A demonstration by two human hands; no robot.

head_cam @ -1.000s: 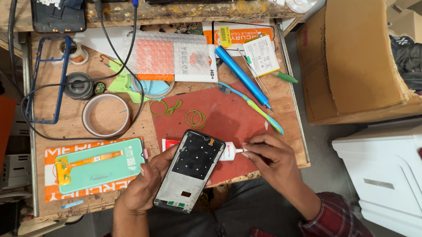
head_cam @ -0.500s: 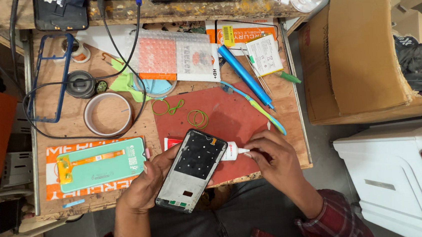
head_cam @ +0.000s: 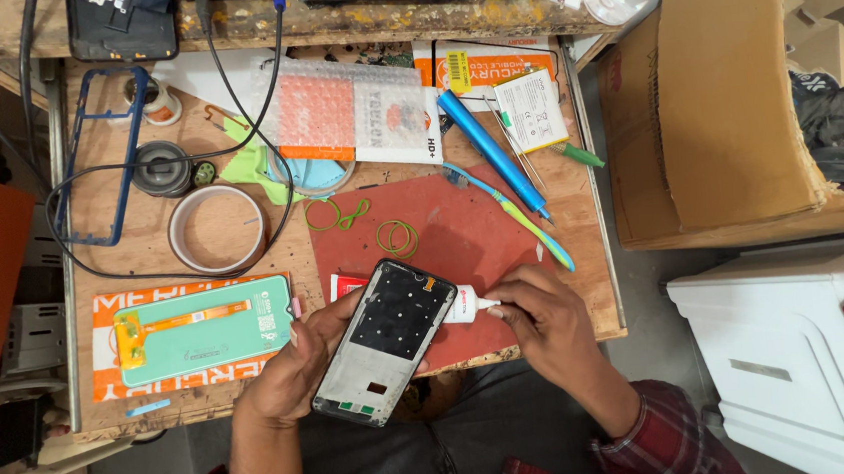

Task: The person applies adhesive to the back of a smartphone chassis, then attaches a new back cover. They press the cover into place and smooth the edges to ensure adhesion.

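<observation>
resting in the left hand [head_cam: 287, 373], the opened phone frame [head_cam: 385, 340] lies tilted over the near edge of the table [head_cam: 245, 406], inner side up, partly above the red mat [head_cam: 442, 235]. the left fingers curl under and along its left long edge, closed on it. the right hand [head_cam: 549, 322] pinches a small white glue tube [head_cam: 466, 305] between thumb and fingertips, nozzle toward the hand, the tube's other end touching or just beside the frame's upper right edge; which, i cannot tell.

judged handling: the frame looks light, thin and stiff, with exposed inner parts, so likely fragile under twist or pressure on its middle; holding by the long side rails appears safest. the tube looks light and soft-walled, so a firm squeeze may release too much.

surroundings: two green rubber bands [head_cam: 397, 237] lie on the mat beyond the frame. a blue and green toothbrush [head_cam: 511, 215] and a blue pen-like tool [head_cam: 490, 146] lie close to the right hand's far side. a green-backed display panel [head_cam: 203, 329] sits just left of the left hand. a tape roll [head_cam: 216, 228] and black cable [head_cam: 136, 169] lie further off. the toothbrush stands nearest in the way of any reach forward.
</observation>
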